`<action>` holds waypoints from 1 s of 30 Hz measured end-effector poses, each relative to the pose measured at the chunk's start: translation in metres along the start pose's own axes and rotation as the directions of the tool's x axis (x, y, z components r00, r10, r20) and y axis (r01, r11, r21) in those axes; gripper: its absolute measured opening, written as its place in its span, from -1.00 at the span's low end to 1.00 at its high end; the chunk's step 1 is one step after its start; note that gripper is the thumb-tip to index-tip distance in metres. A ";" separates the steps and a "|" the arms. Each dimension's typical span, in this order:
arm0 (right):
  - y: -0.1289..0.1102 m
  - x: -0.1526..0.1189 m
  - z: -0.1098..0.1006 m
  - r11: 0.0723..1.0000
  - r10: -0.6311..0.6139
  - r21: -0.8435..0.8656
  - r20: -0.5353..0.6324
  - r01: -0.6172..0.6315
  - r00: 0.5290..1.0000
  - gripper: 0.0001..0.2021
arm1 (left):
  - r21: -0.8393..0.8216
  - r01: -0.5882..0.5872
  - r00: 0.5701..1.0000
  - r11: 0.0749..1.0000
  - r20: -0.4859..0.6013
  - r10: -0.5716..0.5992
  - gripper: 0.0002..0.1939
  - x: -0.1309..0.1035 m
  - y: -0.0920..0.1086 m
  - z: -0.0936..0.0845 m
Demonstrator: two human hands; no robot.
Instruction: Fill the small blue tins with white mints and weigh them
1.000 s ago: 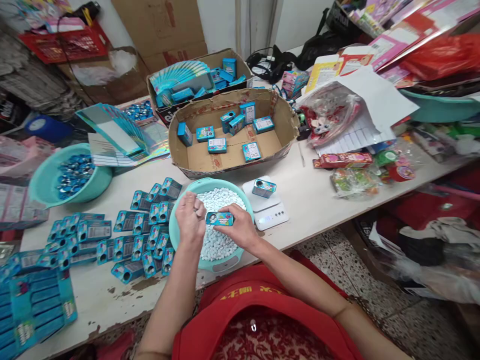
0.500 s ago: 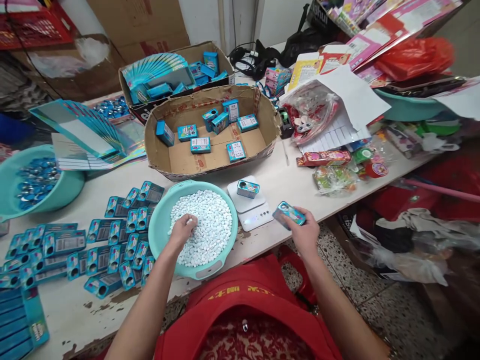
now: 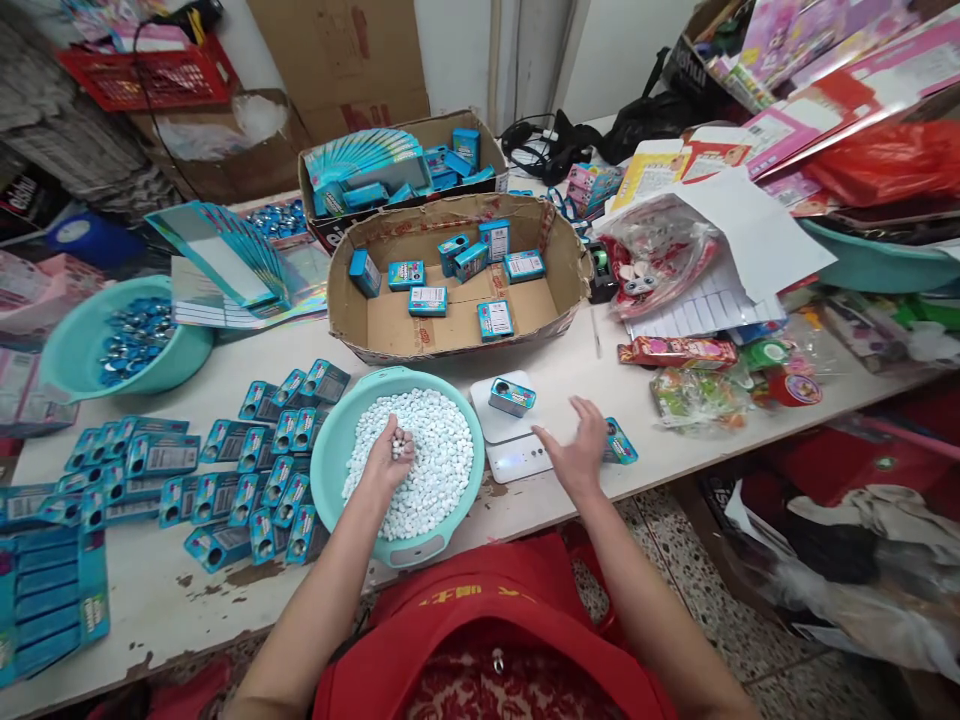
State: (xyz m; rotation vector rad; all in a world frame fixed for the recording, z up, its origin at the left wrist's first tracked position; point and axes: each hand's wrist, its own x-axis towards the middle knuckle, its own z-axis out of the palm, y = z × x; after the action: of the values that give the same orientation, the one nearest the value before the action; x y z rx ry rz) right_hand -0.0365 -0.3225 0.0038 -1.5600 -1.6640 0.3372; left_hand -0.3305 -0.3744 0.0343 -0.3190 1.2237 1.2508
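Observation:
Over the turquoise bowl full of small white candies, my left hand is closed, with a few candies showing at its curled fingers. My right hand is open and empty, fingers spread, beside the white scale. One small blue box with a round hole in its top sits on the scale's plate. Just right of my right hand, another blue box rests on the table, partly hidden by the fingers.
Many blue boxes stand left of the bowl. Behind it is a cut-down carton with several blue boxes inside. A second turquoise bowl holds shiny blue pieces. Wrapped sweets and papers lie at the right.
My right hand has let go of the blue box, leaving it on the table, and moved left toward the scale with fingers spread. My left hand has turned, showing candies at its fingers.

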 end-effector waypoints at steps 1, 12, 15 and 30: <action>-0.011 0.008 0.012 0.998 0.009 0.060 0.070 -0.013 0.998 -0.39 | -0.026 0.011 1.000 1.000 -0.007 -0.011 -0.61 0.000 -0.001 0.001; -0.140 0.020 0.020 0.907 -0.300 0.392 0.344 0.154 0.890 -0.73 | -0.161 -0.596 0.775 0.787 0.140 0.616 -0.51 -0.072 0.019 0.072; -0.159 0.004 0.031 0.901 -0.331 0.404 0.398 0.160 0.855 -0.74 | -0.040 -0.752 0.656 0.658 0.054 0.753 -0.47 -0.073 0.017 0.080; -0.164 0.001 0.036 0.865 -0.191 0.498 0.435 -0.058 0.880 -0.70 | 0.042 -0.792 0.610 0.609 0.014 0.792 -0.58 -0.070 0.026 0.067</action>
State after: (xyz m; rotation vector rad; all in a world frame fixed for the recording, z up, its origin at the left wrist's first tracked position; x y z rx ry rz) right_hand -0.1777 -0.3426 0.0926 -1.0653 -1.7919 1.0965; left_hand -0.3057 -0.3512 0.1291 0.3228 1.4536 1.9817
